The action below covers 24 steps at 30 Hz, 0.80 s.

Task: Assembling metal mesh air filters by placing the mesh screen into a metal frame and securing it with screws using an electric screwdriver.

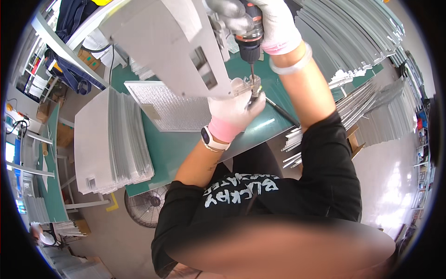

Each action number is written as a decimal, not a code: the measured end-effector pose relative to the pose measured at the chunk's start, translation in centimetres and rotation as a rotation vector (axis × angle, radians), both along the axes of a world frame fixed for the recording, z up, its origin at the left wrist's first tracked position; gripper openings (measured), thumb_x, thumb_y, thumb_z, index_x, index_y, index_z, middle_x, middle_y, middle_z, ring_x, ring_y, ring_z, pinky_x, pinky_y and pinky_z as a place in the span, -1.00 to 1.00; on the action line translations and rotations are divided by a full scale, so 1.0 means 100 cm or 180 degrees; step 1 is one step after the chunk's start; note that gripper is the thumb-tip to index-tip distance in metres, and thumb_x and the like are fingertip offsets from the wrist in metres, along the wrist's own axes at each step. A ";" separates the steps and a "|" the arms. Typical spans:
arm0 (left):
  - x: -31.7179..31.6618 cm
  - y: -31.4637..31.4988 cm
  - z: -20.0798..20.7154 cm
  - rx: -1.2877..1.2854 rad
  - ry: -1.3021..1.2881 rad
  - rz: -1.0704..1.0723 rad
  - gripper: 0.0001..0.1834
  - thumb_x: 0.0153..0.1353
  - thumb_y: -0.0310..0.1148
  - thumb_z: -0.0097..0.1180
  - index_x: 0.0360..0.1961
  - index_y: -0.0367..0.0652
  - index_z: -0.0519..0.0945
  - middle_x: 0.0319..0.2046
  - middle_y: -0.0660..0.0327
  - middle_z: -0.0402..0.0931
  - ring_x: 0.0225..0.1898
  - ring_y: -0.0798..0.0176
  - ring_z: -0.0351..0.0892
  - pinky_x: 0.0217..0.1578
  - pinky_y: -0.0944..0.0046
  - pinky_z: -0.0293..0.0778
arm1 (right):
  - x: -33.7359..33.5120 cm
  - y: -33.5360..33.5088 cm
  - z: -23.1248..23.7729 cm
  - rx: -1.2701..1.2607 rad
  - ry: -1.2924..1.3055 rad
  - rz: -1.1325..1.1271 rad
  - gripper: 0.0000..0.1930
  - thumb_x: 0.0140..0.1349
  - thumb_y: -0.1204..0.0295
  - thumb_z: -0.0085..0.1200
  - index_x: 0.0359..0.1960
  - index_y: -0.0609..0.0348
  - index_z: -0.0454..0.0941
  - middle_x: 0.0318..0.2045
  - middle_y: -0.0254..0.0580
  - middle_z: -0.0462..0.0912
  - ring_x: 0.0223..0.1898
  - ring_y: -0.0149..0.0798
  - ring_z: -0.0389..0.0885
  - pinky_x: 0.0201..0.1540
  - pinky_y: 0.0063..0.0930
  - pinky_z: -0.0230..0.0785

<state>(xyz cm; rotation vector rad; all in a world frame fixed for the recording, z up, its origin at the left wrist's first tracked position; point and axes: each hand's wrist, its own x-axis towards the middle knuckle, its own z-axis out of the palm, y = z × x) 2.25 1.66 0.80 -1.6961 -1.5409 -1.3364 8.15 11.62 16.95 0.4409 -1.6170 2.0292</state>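
My right hand [281, 28], in a white glove with a pink cuff, grips a black and orange power drill [250, 37] at the top of the view. The drill points down, its thin bit [252, 69] reaching a small metal part [254, 86]. My left hand [234, 111], gloved the same way, closes around that part just below the bit. Left of the drill, a large grey metal panel [158, 51] with rectangular cut-outs stands in front of the table. Rounded grey shapes [232, 16] beside the drill are hard to make out.
A framed mesh-like panel [181, 109] lies on the green table [162, 158]. Stacks of panels stand at the left [111, 139] and far right [348, 37]. A dark rod [281, 110] lies near my right forearm. Below the table is a round fan [146, 204].
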 end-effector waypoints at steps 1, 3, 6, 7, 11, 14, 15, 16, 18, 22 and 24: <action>0.000 -0.001 -0.001 0.0034 -0.0085 -0.0130 -0.81 -0.14 -0.33 0.34 -0.43 -0.08 0.65 -0.60 0.35 0.48 -0.53 0.17 0.45 -0.39 0.13 0.33 | -0.004 0.006 -0.001 0.0108 -0.0016 0.0301 -0.68 0.32 0.18 0.04 -0.33 0.23 0.39 -0.58 -0.32 0.38 -0.70 -0.54 0.21 -0.69 -0.68 0.02; -0.001 -0.001 0.000 -0.0010 -0.0091 -0.0168 -0.82 -0.13 -0.33 0.32 -0.44 -0.09 0.65 -0.59 0.34 0.48 -0.51 0.17 0.44 -0.39 0.13 0.32 | -0.011 0.008 -0.003 0.0214 -0.0021 0.0595 -0.65 0.31 0.15 0.05 -0.33 0.24 0.39 -0.59 -0.34 0.36 -0.71 -0.55 0.19 -0.70 -0.70 -0.02; -0.005 0.000 -0.003 -0.0106 -0.0021 -0.0140 -0.83 -0.12 -0.32 0.30 -0.46 -0.10 0.64 -0.58 0.32 0.47 -0.49 0.16 0.44 -0.39 0.12 0.33 | -0.023 0.004 -0.004 -0.0205 0.0154 0.1242 -0.62 0.28 0.12 0.06 -0.26 0.28 0.41 -0.62 -0.36 0.33 -0.74 -0.54 0.16 -0.72 -0.70 -0.03; -0.006 0.000 -0.003 -0.0155 0.0049 -0.0066 -0.84 -0.11 -0.32 0.29 -0.46 -0.11 0.64 -0.58 0.30 0.47 -0.49 0.14 0.43 -0.39 0.12 0.33 | -0.022 0.004 -0.011 -0.0657 -0.0008 0.1063 -0.62 0.28 0.14 0.07 -0.21 0.29 0.43 -0.62 -0.36 0.33 -0.74 -0.53 0.17 -0.72 -0.69 -0.03; 0.002 -0.004 0.016 -0.0496 0.0294 -0.0084 -0.84 -0.10 -0.31 0.28 -0.49 -0.12 0.61 -0.56 0.24 0.44 -0.47 0.11 0.41 -0.40 0.09 0.33 | -0.042 0.029 -0.029 -0.0985 0.0194 0.1877 -0.53 0.24 0.23 0.07 0.05 0.37 0.39 -0.55 -0.21 0.42 -0.65 -0.44 0.32 -0.64 -0.64 0.16; -0.004 -0.011 0.006 -0.0433 0.0228 -0.0125 -0.82 -0.10 -0.32 0.29 -0.47 -0.14 0.60 -0.56 0.23 0.44 -0.46 0.11 0.41 -0.41 0.09 0.34 | -0.037 0.001 -0.019 -0.0381 0.0593 0.1126 -0.47 0.23 0.25 0.01 0.07 0.51 0.35 -0.65 -0.37 0.28 -0.73 -0.62 0.13 -0.74 -0.77 -0.05; -0.004 -0.010 0.006 -0.0427 0.0241 -0.0131 -0.82 -0.10 -0.32 0.29 -0.47 -0.14 0.60 -0.56 0.23 0.44 -0.46 0.11 0.41 -0.41 0.09 0.34 | -0.036 0.004 -0.024 -0.0582 0.0513 0.1170 -0.50 0.23 0.25 0.01 0.04 0.49 0.36 -0.64 -0.35 0.30 -0.73 -0.61 0.15 -0.73 -0.76 -0.01; -0.005 -0.008 0.006 -0.0275 0.0409 -0.0229 -0.81 -0.10 -0.32 0.29 -0.46 -0.15 0.60 -0.55 0.22 0.44 -0.46 0.10 0.41 -0.40 0.09 0.34 | -0.036 0.008 -0.030 -0.0782 0.0433 0.1214 -0.52 0.23 0.24 0.01 0.01 0.46 0.38 -0.63 -0.32 0.31 -0.72 -0.59 0.18 -0.72 -0.75 0.03; -0.001 -0.009 0.012 -0.0124 0.0575 -0.0334 -0.80 -0.10 -0.32 0.29 -0.45 -0.16 0.60 -0.54 0.21 0.44 -0.45 0.10 0.41 -0.39 0.10 0.35 | -0.033 0.010 -0.032 -0.0952 0.0503 0.1798 -0.63 0.24 0.33 0.00 -0.02 0.39 0.41 -0.57 -0.29 0.39 -0.66 -0.54 0.31 -0.68 -0.72 0.15; -0.010 -0.010 -0.035 -0.0421 0.0137 0.0085 -0.77 -0.04 -0.28 0.29 -0.41 -0.19 0.61 -0.48 0.17 0.47 -0.40 0.07 0.44 -0.34 0.10 0.37 | -0.034 -0.005 -0.028 -0.1710 0.1032 0.0366 -0.70 0.25 0.47 0.03 0.00 0.32 0.43 -0.31 -0.18 0.62 -0.41 -0.35 0.63 -0.41 -0.50 0.56; 0.002 -0.016 0.008 -0.0608 0.0158 -0.0173 -0.76 -0.01 -0.28 0.28 -0.37 -0.21 0.62 -0.48 0.16 0.48 -0.40 0.08 0.45 -0.33 0.09 0.38 | -0.018 0.021 -0.040 -0.0759 0.0561 0.1683 -0.66 0.27 0.43 0.07 0.04 0.31 0.42 -0.42 -0.22 0.57 -0.52 -0.35 0.55 -0.48 -0.50 0.46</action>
